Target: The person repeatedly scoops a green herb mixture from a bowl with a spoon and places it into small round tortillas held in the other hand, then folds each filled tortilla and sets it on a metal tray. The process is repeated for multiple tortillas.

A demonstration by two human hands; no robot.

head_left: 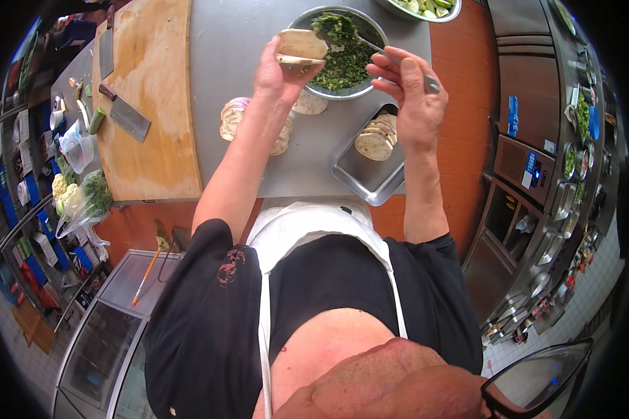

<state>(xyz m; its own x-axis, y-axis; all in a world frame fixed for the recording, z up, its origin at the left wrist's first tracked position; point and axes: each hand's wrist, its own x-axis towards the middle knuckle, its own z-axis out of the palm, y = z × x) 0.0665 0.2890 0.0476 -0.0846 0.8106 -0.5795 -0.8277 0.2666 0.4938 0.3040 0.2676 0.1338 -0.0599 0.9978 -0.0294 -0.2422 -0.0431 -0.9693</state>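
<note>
My left hand point(276, 73) grips a pale, round eggplant slice point(302, 45) that is split and gapes open to the right. Between the fingers of my right hand point(416, 91) is a metal spoon point(393, 57); its far end carries a heap of chopped green filling point(334, 28) beside the slice's opening. Both hands are over or next to a steel bowl point(379, 31) of the same chopped greens. Stacked slices point(234, 119) lie under my left forearm, which partly hides them. More slices point(376, 138) rest in a steel tray point(379, 180) by my right wrist.
On the left, a wooden board point(143, 70) bears a cleaver point(128, 117) and a second knife point(106, 52). Bagged vegetables point(91, 195) stand beyond its edge. A bowl of cut green pieces point(426, 8) sits at the far right of the metal table point(223, 42).
</note>
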